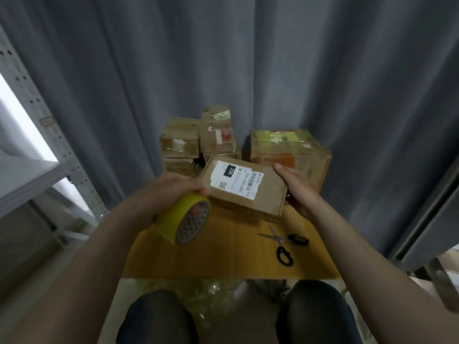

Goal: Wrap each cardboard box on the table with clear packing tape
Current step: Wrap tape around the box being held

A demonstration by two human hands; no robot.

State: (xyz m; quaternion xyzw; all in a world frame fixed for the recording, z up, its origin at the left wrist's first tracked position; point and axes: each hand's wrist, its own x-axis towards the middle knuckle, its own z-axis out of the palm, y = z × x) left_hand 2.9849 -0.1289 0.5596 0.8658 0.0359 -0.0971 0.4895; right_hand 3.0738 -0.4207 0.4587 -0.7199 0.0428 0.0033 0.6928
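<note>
A small cardboard box (248, 192) with a white shipping label is held tilted above the table (223, 254). My right hand (295, 187) holds its right side, thumb along the top edge and fingers under it. My left hand (171, 189) grips a yellowish roll of packing tape (183, 219) at the box's left corner, fingertips touching the box. Several taped cardboard boxes (198, 142) are stacked at the back, with a larger taped box (290, 152) to their right.
Black-handled scissors (282, 244) lie open on the table at the right. A grey curtain (223, 58) hangs behind the boxes. A white metal shelf (32, 145) stands at the left. Crumpled clear plastic (213, 294) lies between my knees.
</note>
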